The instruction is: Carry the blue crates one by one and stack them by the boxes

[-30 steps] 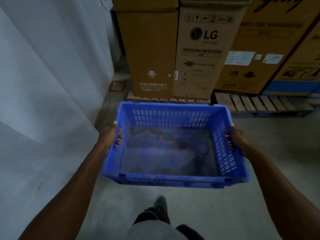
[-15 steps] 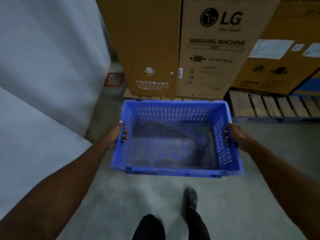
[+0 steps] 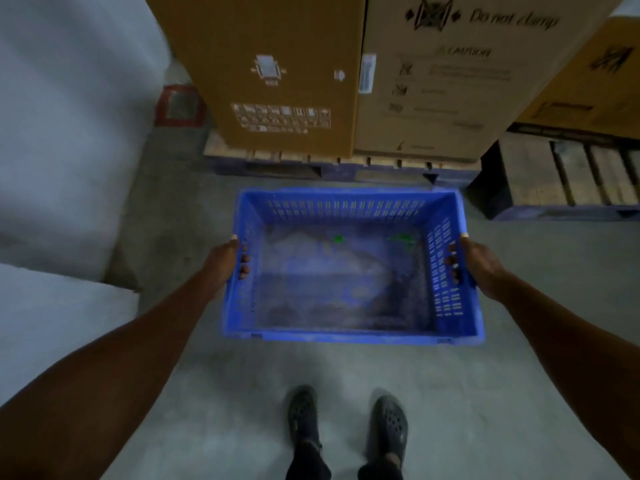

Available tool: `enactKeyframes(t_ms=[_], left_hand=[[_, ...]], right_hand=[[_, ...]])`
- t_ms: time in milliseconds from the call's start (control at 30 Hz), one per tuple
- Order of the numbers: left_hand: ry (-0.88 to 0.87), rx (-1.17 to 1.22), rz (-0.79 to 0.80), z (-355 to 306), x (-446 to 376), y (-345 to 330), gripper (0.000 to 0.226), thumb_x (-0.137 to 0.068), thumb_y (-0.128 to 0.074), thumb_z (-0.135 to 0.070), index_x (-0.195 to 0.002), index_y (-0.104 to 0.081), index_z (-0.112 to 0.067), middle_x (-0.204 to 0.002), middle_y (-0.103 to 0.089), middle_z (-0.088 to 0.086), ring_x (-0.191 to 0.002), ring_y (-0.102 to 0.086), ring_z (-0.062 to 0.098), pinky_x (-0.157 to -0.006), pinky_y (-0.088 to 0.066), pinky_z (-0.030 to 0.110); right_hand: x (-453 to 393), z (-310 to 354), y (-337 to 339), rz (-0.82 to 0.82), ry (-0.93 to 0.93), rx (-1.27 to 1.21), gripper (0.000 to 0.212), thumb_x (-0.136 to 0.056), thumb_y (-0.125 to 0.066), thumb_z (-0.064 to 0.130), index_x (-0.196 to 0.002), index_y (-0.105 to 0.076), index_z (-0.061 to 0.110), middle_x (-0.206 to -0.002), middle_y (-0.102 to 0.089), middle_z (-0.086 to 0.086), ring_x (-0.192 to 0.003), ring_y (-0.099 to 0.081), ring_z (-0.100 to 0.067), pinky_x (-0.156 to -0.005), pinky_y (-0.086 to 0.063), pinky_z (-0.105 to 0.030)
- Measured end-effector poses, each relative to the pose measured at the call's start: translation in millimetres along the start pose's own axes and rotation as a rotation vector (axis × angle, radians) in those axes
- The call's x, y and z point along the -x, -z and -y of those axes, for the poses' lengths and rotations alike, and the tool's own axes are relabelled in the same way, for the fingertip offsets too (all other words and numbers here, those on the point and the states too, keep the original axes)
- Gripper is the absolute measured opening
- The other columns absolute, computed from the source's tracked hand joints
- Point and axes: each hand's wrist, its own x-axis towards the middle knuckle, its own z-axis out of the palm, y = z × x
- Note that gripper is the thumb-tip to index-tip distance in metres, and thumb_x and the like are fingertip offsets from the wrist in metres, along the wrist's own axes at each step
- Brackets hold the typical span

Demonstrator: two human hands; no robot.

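Blue crate (image 3: 349, 271) hung between both hands, left hand (image 3: 227, 259) and right hand (image 3: 476, 263) gripping its short ends, long axis parallel to the boxes (image 3: 294, 64) just ahead.

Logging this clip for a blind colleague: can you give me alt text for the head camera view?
Seen from above, a person holds an empty blue crate by its short sides, left hand and right hand gripping the walls, above a concrete floor. Just ahead stand large cardboard boxes on a wooden pallet; both shoes show below.
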Motion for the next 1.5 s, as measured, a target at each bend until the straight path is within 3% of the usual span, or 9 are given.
enactKeyframes(t_ms=[267, 667, 867, 1100, 1233, 1300, 1367, 1433, 1500], left_hand=[[0.036, 0.019, -0.006, 57, -122, -33, 0.04, -0.107, -0.03, -0.04, -0.081, -0.047, -0.015, -0.069, -0.042, 0.008, -0.028, -0.042, 0.01, -0.034, -0.032, 0.015], [0.025, 0.006, -0.089, 83, -192, -55, 0.044, -0.108, -0.024, -0.038, -0.08, -0.05, -0.017, -0.066, -0.042, 0.005, -0.026, -0.037, 0.007, -0.034, -0.027, 0.015], [-0.044, -0.001, -0.109, 88, -217, -58, 0.045, -0.108, -0.025, -0.04, -0.078, -0.052, -0.02, -0.041, -0.048, -0.009, -0.028, -0.034, 0.007, -0.034, -0.027, 0.018], [0.001, -0.064, -0.056, 81, -214, -55, 0.043, -0.107, -0.023, -0.044, -0.081, -0.048, -0.02, -0.068, -0.046, 0.003, -0.035, -0.04, 0.01, -0.039, -0.031, 0.02], [-0.092, -0.157, -0.149, 92, -209, -55, 0.035, -0.108, -0.027, -0.038, -0.085, -0.045, -0.018, -0.074, -0.053, 0.006, -0.036, -0.049, 0.006, -0.039, -0.039, 0.019], [-0.156, -0.243, -0.21, 100, -209, -53, 0.039, -0.101, -0.033, -0.05, -0.095, -0.049, -0.014, -0.087, -0.061, 0.015, -0.057, -0.064, 0.021, -0.054, -0.053, 0.028], [-0.224, -0.411, -0.266, 102, -206, -52, 0.048, -0.093, -0.038, -0.055, -0.104, -0.053, -0.011, -0.098, -0.063, 0.018, -0.082, -0.064, 0.032, -0.076, -0.053, 0.042], [-0.327, -0.512, -0.311, 98, -195, -56, 0.034, -0.098, -0.045, -0.038, -0.11, -0.054, -0.008, -0.104, -0.06, 0.017, -0.093, -0.059, 0.03, -0.084, -0.047, 0.043], [-0.421, -0.642, -0.348, 96, -185, -59, 0.043, -0.098, -0.047, -0.036, -0.128, -0.05, -0.005, -0.125, -0.056, 0.021, -0.112, -0.055, 0.039, -0.094, -0.044, 0.047]], right_hand=[[-114, -65, -47, -0.018, -0.039, 0.014, 0.048, -0.104, -0.037, 0.049, -0.098, -0.057, 0.006, -0.078, -0.058, -0.015, -0.049, -0.048, -0.026, -0.043, -0.043, -0.03], [-172, -93, -81, -0.039, -0.095, -0.032, 0.049, -0.104, -0.033, 0.051, -0.091, -0.058, 0.011, -0.072, -0.058, -0.009, -0.04, -0.046, -0.02, -0.04, -0.04, -0.027], [-184, -89, -83, -0.043, -0.092, -0.066, 0.051, -0.103, -0.032, 0.055, -0.089, -0.056, 0.012, -0.07, -0.057, -0.008, -0.042, -0.043, -0.019, -0.041, -0.039, -0.028], [-175, -86, -86, -0.049, -0.068, -0.054, 0.05, -0.105, -0.029, 0.053, -0.084, -0.053, 0.014, -0.073, -0.055, -0.009, -0.044, -0.043, -0.02, -0.036, -0.037, -0.021], [-176, -93, -89, -0.1, -0.038, -0.011, 0.043, -0.105, -0.033, 0.05, -0.087, -0.053, 0.016, -0.078, -0.056, -0.013, -0.049, -0.045, -0.022, -0.045, -0.039, -0.03], [-179, -99, -88, -0.142, 0.0, 0.056, 0.038, -0.102, -0.036, 0.05, -0.086, -0.051, 0.018, -0.087, -0.06, -0.021, -0.052, -0.05, -0.025, -0.048, -0.044, -0.034], [-178, -101, -88, -0.181, 0.036, 0.213, 0.038, -0.094, -0.039, 0.056, -0.089, -0.052, 0.02, -0.104, -0.066, -0.025, -0.066, -0.062, -0.033, -0.062, -0.054, -0.044], [-171, -99, -87, -0.213, 0.082, 0.413, 0.044, -0.095, -0.041, 0.053, -0.107, -0.056, 0.014, -0.117, -0.064, -0.025, -0.093, -0.065, -0.042, -0.084, -0.054, -0.05], [-162, -94, -87, -0.214, 0.146, 0.582, 0.054, -0.096, -0.043, 0.048, -0.133, -0.046, 0.009, -0.133, -0.053, -0.026, -0.115, -0.055, -0.047, -0.096, -0.045, -0.051]])
